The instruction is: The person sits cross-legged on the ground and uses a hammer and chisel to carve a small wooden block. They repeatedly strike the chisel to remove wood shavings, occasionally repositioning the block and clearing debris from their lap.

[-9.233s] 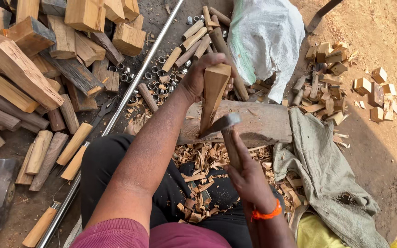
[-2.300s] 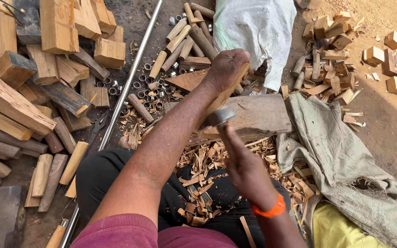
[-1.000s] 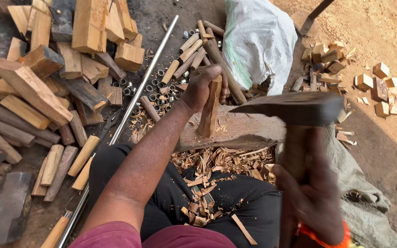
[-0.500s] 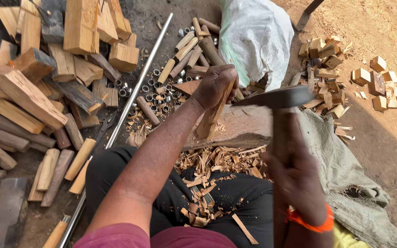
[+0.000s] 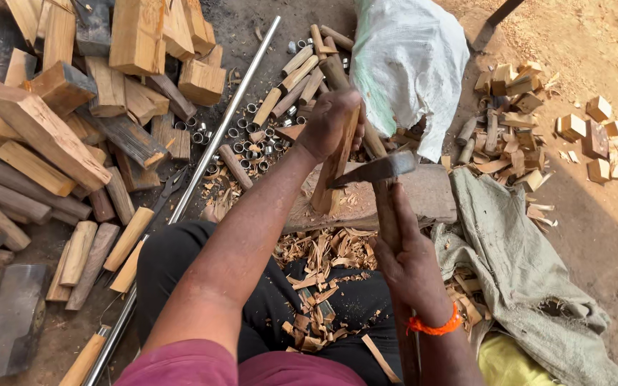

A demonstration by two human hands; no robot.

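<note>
Nearest: wood shavings [image 5: 323,286] heaped on the lap and at the foot of the chopping block [image 5: 423,193].

Right hand [image 5: 409,257] has its fingers wrapped tight round the wooden haft of one adze [image 5: 377,171]; the blade sits against the side of the wooden blank [image 5: 334,171]. One orange wristband [image 5: 434,327].

Left hand [image 5: 330,121] clamps the top of the blank, fingers curled round it, holding it upright on the block.

Risk, as I judge it: the left hand's fingers sit on the same piece just above the blade, so a glancing stroke or a rise along the grain could reach them. Loose shavings under the blank's foot could let it skid. A slip off the block would land on the legs.

Left, on the ground: one long steel rod [image 5: 202,179], one sledgehammer head [image 5: 8,322], about five rounded handles beside it.

Farther: many small metal ferrules [image 5: 252,146], too many to count; a pile of split billets [image 5: 73,93], well over a dozen; one white sack [image 5: 409,64]; roughly a dozen small offcut blocks [image 5: 595,136] at far right.
</note>
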